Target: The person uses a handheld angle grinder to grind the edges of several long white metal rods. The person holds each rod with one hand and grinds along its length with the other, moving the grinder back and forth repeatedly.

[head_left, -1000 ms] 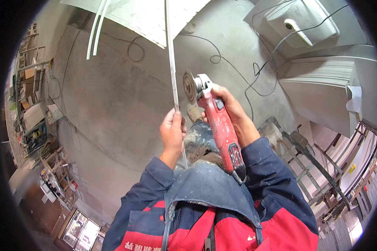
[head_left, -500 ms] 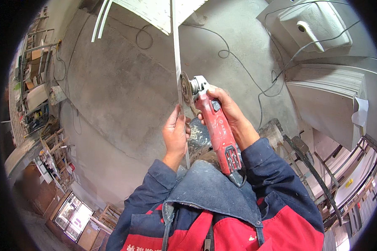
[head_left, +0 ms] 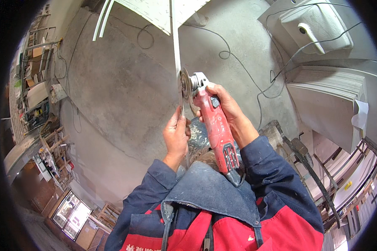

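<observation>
A red angle grinder [head_left: 218,127] is in my right hand [head_left: 232,111], its fingers wrapped round the body near the metal head. The grinder's disc [head_left: 185,84] stands on edge against the side of a long, narrow white strip [head_left: 176,50]; whether it touches, I cannot tell. My left hand [head_left: 176,134] pinches this strip just below the disc, thumb and fingers on either side. From there the strip runs away from me to the white board at the top, and its near end reaches down to my denim apron [head_left: 213,190].
A speckled white board [head_left: 146,12] lies at the top, two thin white strips [head_left: 101,21] beside it. Black cable [head_left: 247,67] loops over the concrete floor. At right are stacked white panels [head_left: 326,96], a white basin [head_left: 316,27] and metal frames. Cluttered racks [head_left: 37,96] line the left.
The grinder and its disc have shifted very slightly up and to the left along the strip. Both hands keep their grip, and the left hand has hardly moved.
</observation>
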The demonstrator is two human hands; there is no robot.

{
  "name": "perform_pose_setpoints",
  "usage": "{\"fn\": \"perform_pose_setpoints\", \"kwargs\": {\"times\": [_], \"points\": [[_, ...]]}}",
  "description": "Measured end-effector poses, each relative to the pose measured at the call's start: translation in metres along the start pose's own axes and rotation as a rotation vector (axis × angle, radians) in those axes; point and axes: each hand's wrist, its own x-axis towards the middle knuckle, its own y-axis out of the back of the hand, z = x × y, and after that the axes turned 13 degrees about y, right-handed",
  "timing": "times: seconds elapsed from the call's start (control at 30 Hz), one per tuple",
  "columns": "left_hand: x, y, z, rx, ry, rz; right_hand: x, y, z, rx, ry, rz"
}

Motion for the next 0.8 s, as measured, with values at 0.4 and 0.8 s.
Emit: {"fn": "perform_pose_setpoints", "kwargs": {"times": [0.4,0.8], "points": [[-0.002,0.0,-0.003,0.018,-0.02,0.001,0.01,-0.004,-0.008,-0.014,-0.022,0.019],[-0.001,-0.001,-0.004,0.001,-0.022,0.017,0.022,-0.005,-0.015,-0.062,-0.024,0.014]]}}
